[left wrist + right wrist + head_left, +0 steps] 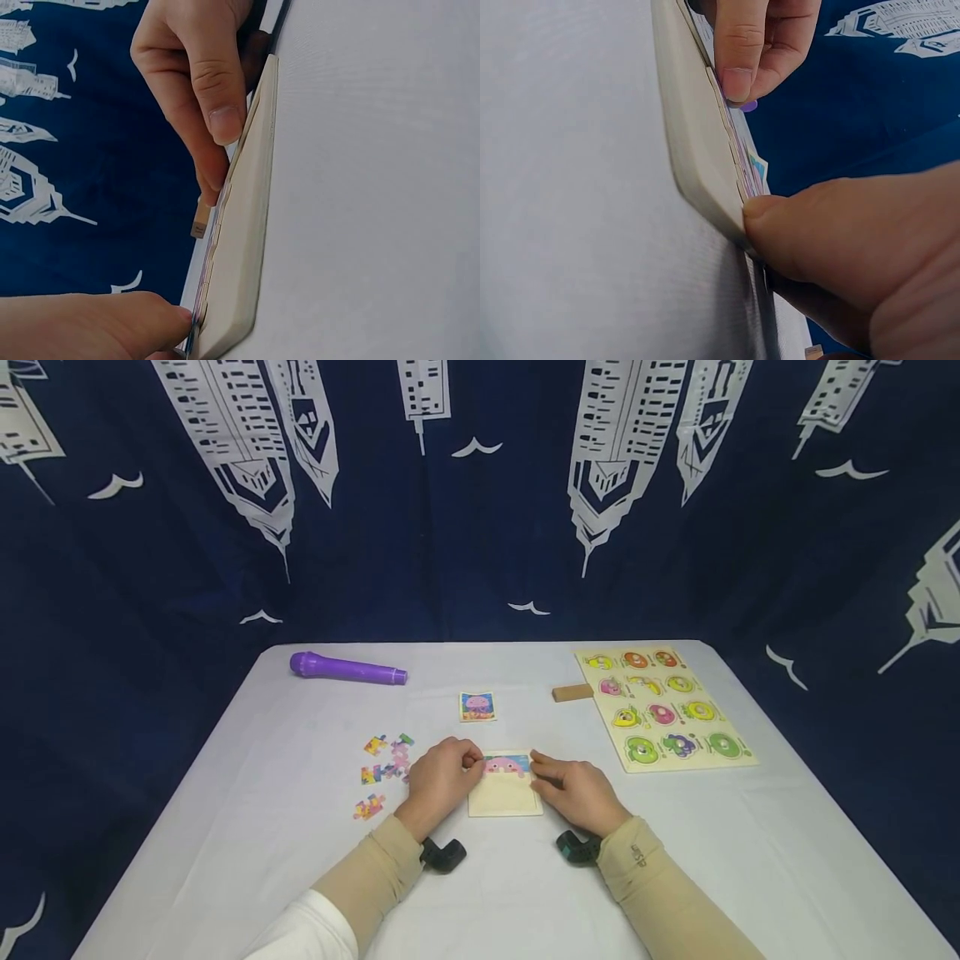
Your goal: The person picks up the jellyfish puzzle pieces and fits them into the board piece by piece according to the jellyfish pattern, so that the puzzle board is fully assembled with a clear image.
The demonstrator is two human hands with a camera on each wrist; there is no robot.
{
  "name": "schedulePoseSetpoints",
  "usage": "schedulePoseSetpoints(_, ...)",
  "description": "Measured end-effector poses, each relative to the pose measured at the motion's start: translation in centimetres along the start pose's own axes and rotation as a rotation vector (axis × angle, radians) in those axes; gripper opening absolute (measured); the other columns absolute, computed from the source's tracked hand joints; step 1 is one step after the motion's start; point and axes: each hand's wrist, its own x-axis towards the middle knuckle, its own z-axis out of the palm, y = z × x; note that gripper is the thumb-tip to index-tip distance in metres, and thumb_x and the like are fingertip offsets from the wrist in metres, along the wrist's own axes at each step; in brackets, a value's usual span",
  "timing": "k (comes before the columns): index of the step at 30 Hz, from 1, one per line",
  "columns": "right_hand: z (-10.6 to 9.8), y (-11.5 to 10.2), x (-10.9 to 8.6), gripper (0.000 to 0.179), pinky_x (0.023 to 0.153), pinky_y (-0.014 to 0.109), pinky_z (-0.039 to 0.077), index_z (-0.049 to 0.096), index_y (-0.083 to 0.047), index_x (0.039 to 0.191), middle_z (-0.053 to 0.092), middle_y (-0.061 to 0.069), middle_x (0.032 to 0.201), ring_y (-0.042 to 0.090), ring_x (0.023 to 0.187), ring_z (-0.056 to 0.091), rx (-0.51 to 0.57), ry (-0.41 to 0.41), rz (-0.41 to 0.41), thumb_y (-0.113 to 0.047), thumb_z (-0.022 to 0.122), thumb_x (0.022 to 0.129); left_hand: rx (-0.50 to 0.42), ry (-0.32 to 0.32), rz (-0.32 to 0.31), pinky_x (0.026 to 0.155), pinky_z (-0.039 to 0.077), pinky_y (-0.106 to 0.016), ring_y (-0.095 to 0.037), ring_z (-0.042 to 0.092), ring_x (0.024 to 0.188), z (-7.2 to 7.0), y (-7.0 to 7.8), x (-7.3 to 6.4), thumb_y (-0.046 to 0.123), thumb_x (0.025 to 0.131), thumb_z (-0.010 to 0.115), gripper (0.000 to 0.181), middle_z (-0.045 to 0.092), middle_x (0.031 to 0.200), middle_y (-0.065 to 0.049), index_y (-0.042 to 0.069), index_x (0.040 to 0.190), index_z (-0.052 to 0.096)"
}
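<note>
A small wooden puzzle board lies between both hands, with a row of blue and pink pieces along its far side. My left hand holds the board's far left corner, thumb and index fingertips close together at the end of that row. On the opposite side, my right hand grips the right edge, index finger at the far corner and thumb nearer me. The right wrist view shows the right thumb against the board's edge beside the pieces. Part of the row's left end is hidden under the left fingers.
Several loose puzzle pieces lie left of the left hand. Beyond the board is a small picture card. A purple toy microphone lies at the back left; a wooden block touches a fruit puzzle board on the right.
</note>
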Motion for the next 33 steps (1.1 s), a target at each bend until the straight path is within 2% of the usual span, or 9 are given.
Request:
schedulePoseSetpoints(9,-0.1,0.2,-0.5,0.04,0.109,0.052,0.046,0.069,-0.011,0.134,0.06,-0.001,0.146,0.028,0.135,0.057,-0.01,0.001,0.023,-0.027,0.072,0.097,0.019,0.003,0.046,0.059,0.042,-0.027,-0.005,0.055,0.068,0.3,0.3,-0.1,0.03,0.091,0.076,0.004,0.063,0.083,0.013,0.026,0.092,0.075)
schedulePoseSetpoints(22,-0.1,0.2,-0.2,0.039,0.109,0.05,0.046,0.069,-0.01,0.133,0.06,-0.001,0.146,0.027,0.134,0.058,-0.019,-0.004,-0.002,-0.026,0.072,0.097,-0.003,0.008,0.033,0.058,0.042,-0.027,-0.005,0.058,0.07,-0.1,0.2,-0.4,0.032,0.093,0.074,0.006,0.068,0.087,0.013,0.028,0.096,0.076)
schedulePoseSetpoints(26,0.1,0.2,-0.1,0.04,0.109,0.05,0.046,0.069,-0.01,0.133,0.061,-0.001,0.145,0.027,0.133,0.059,-0.027,0.002,-0.01,-0.026,0.073,0.097,-0.062,0.033,0.052,0.052,0.04,-0.027,-0.007,0.056,0.064,-1.6,0.0,-0.6,0.032,0.095,0.072,0.006,0.073,0.091,0.014,0.029,0.098,0.076)
schedulePoseSetpoints(29,0.1,0.1,0.0,0.039,0.109,0.05,0.046,0.069,-0.009,0.132,0.061,0.001,0.145,0.028,0.132,0.06,-0.025,0.007,-0.024,-0.025,0.073,0.097,-0.136,0.091,0.038,0.053,0.041,-0.029,-0.01,0.054,0.064,-3.8,-0.4,-0.7,0.031,0.095,0.072,0.008,0.075,0.094,0.012,0.027,0.1,0.077)
schedulePoseSetpoints(30,0.1,0.1,0.0,0.039,0.109,0.05,0.046,0.069,-0.009,0.132,0.061,0.001,0.145,0.028,0.132,0.06,-0.025,0.009,-0.028,-0.025,0.073,0.096,-0.154,0.115,0.029,0.058,0.043,-0.03,-0.01,0.055,0.066,-4.6,-0.6,-0.8,0.031,0.095,0.072,0.009,0.075,0.096,0.011,0.027,0.1,0.077)
schedulePoseSetpoints(33,0.0,0.0,0.0,0.039,0.109,0.05,0.046,0.07,-0.009,0.132,0.062,0.001,0.144,0.028,0.132,0.06,-0.02,0.009,-0.025,-0.025,0.073,0.096,-0.231,0.188,-0.008,0.06,0.042,-0.031,-0.01,0.052,0.063,-7.0,-1.8,-1.2,0.031,0.095,0.072,0.012,0.076,0.095,0.007,0.024,0.102,0.078)
